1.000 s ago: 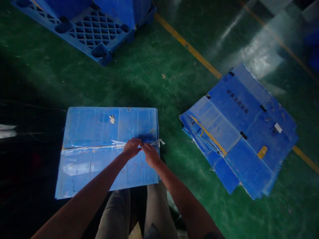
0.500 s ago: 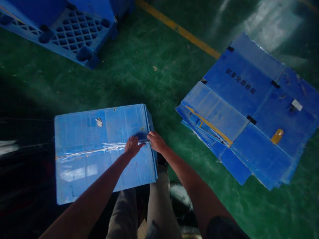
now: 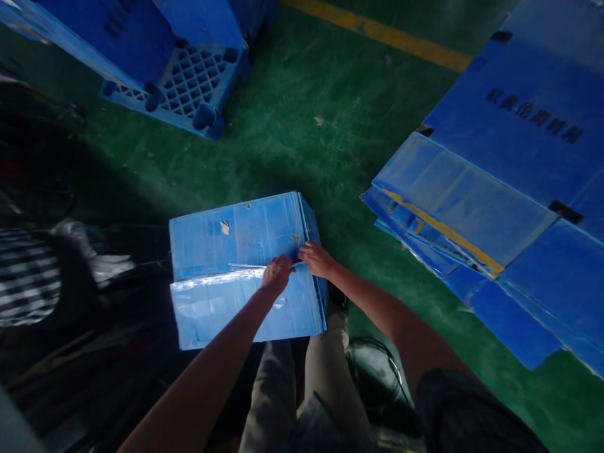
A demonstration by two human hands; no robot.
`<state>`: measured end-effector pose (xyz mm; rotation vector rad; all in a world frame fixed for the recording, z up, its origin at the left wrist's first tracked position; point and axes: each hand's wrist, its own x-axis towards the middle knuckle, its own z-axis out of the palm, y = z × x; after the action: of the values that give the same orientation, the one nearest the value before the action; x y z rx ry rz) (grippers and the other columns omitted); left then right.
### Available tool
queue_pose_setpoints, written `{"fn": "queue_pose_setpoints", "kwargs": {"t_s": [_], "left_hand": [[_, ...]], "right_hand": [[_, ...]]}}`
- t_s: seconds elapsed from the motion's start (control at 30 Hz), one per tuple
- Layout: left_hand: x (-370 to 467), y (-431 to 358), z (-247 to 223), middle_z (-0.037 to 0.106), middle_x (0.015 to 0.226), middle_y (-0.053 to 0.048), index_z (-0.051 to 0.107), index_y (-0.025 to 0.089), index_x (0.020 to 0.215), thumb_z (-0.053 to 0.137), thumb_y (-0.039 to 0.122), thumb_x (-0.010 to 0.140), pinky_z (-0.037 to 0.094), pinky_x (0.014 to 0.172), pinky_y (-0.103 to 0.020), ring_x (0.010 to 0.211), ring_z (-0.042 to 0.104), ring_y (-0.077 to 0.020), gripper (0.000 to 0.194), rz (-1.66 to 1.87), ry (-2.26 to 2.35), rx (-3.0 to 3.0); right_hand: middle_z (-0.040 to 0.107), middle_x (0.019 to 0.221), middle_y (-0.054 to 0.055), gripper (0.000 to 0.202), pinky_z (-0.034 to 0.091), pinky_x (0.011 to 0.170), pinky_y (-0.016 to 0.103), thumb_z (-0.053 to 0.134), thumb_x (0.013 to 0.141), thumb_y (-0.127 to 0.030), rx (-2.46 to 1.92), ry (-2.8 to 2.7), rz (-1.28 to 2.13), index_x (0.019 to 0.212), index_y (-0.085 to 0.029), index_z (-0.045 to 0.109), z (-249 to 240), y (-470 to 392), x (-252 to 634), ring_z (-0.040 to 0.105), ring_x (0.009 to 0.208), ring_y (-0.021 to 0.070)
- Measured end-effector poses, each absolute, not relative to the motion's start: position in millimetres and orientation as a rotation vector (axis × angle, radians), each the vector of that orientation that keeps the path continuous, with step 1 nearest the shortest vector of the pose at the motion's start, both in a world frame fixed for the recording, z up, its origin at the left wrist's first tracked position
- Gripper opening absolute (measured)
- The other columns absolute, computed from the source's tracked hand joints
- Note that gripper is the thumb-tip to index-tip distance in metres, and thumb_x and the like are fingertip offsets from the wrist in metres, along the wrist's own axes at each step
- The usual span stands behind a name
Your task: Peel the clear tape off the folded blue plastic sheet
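Observation:
A worn blue corrugated plastic box (image 3: 250,226) rests in front of my legs, its two top flaps meeting along a lengthwise seam. Shiny clear tape (image 3: 212,278) runs along that seam from the left end. My left hand (image 3: 277,274) is closed on the tape near the right part of the seam, fingers bent. Close beside it, my right hand (image 3: 317,259) pinches at the seam's right end, by the box edge. A short strip shows between the two hands; their fingertips are partly hidden.
Flattened blue sheets (image 3: 472,195) lie stacked on the green floor at right. A blue lattice pallet (image 3: 193,82) carries blue boxes at upper left. A yellow floor line (image 3: 377,31) crosses the top. Checkered cloth (image 3: 28,277) and dark clutter are at left.
The view has shifted, so box and hands appear further right. A strip of tape now looks lifted off the seam left of my left hand. Both hands stay at the seam's right end.

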<state>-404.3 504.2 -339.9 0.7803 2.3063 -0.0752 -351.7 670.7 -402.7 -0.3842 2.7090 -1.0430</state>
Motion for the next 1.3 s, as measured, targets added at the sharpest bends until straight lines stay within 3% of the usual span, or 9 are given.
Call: {"fn": "queue_pose_setpoints", "kwargs": {"t_s": [0.23, 0.37, 0.47, 0.57, 0.8, 0.9, 1.17, 1.23, 1.3], "left_hand": [[-400.2, 497.1, -342.6, 0.061, 0.101, -0.006, 0.062, 0.013, 0.095, 0.061, 0.021, 0.091, 0.05, 0.089, -0.039, 0.096, 0.058, -0.0204, 0.009, 0.039, 2.363, 0.737], [-404.1, 493.3, -350.9, 0.056, 0.11, -0.011, 0.061, 0.013, 0.091, 0.055, 0.022, 0.093, 0.05, 0.083, -0.034, 0.089, 0.059, -0.0183, 0.011, 0.186, 2.461, 0.634], [-402.6, 494.4, -358.6, 0.052, 0.12, -0.016, 0.059, 0.013, 0.105, 0.056, 0.021, 0.091, 0.049, 0.089, -0.034, 0.101, 0.058, -0.0218, 0.016, 0.278, 2.544, 0.552], [-397.2, 502.8, -363.3, 0.056, 0.117, -0.014, 0.053, 0.016, 0.118, 0.057, 0.02, 0.089, 0.047, 0.093, -0.038, 0.108, 0.055, -0.0251, 0.03, 0.319, 2.588, 0.524], [-401.4, 538.4, -366.1, 0.065, 0.087, -0.006, 0.061, 0.02, 0.088, 0.067, 0.03, 0.084, 0.038, 0.094, -0.044, 0.098, 0.056, -0.0288, 0.013, 0.226, 2.487, 0.686], [-408.9, 547.4, -368.0, 0.062, 0.077, -0.004, 0.062, 0.021, 0.082, 0.067, 0.025, 0.083, 0.039, 0.09, -0.038, 0.09, 0.058, -0.0249, 0.007, 0.2, 2.363, 0.79], [-405.6, 535.9, -382.1, 0.066, 0.083, -0.002, 0.065, 0.021, 0.092, 0.062, 0.027, 0.082, 0.046, 0.073, -0.028, 0.078, 0.061, -0.0187, 0.012, 0.329, 2.29, 0.661], [-403.2, 533.4, -389.1, 0.067, 0.081, -0.001, 0.067, 0.02, 0.089, 0.061, 0.026, 0.079, 0.047, 0.07, -0.026, 0.073, 0.062, -0.0173, 0.014, 0.417, 2.287, 0.594], [-400.6, 532.2, -394.9, 0.067, 0.08, -0.001, 0.069, 0.019, 0.087, 0.06, 0.027, 0.077, 0.048, 0.068, -0.026, 0.071, 0.062, -0.0169, 0.015, 0.503, 2.298, 0.532]], "right_hand": [[0.059, 0.086, 0.006, 0.022, 0.04, 0.094, 0.031, 0.052, 0.073, 0.004, -0.218, 2.644, -1.241, 0.08, -0.016, 0.061, -402.5, 674.9, -346.6, 0.053, 0.092, 0.0204], [0.059, 0.108, 0.01, 0.032, 0.042, 0.096, 0.03, 0.049, 0.077, 0.001, 0.068, 2.663, -1.363, 0.103, -0.014, 0.06, -406.9, 688.1, -336.3, 0.052, 0.109, 0.0197], [0.059, 0.12, 0.01, 0.036, 0.043, 0.098, 0.029, 0.052, 0.081, -0.004, 0.203, 2.621, -1.481, 0.116, -0.015, 0.056, -421.0, 694.1, -328.3, 0.054, 0.113, 0.0172], [0.065, 0.105, 0.005, 0.026, 0.047, 0.085, 0.023, 0.055, 0.084, -0.009, 0.262, 2.528, -1.586, 0.109, -0.015, 0.059, -438.1, 694.4, -322.5, 0.062, 0.092, 0.0131], [0.064, 0.092, 0.002, 0.017, 0.044, 0.084, 0.022, 0.05, 0.084, -0.003, 0.181, 2.456, -1.696, 0.087, -0.016, 0.06, -456.6, 700.7, -330.1, 0.058, 0.087, 0.0129], [0.061, 0.089, 0.003, 0.017, 0.042, 0.085, 0.024, 0.05, 0.083, -0.001, 0.085, 2.443, -1.711, 0.082, -0.016, 0.058, -459.8, 706.4, -335.7, 0.056, 0.089, 0.0154], [0.06, 0.078, 0.0, 0.02, 0.043, 0.077, 0.023, 0.054, 0.084, 0.0, 0.053, 2.417, -1.764, 0.075, -0.018, 0.056, -448.2, 686.7, -252.7, 0.055, 0.08, 0.0146], [0.062, 0.079, 0.002, 0.018, 0.045, 0.078, 0.026, 0.052, 0.088, -0.004, 0.228, 2.469, -1.733, 0.08, -0.019, 0.059, -442.1, 679.8, -221.7, 0.056, 0.08, 0.016], [0.065, 0.097, 0.009, 0.019, 0.046, 0.088, 0.033, 0.048, 0.092, -0.008, 0.455, 2.546, -1.687, 0.102, -0.018, 0.061, -438.2, 677.7, -208.2, 0.057, 0.095, 0.0201]]}}
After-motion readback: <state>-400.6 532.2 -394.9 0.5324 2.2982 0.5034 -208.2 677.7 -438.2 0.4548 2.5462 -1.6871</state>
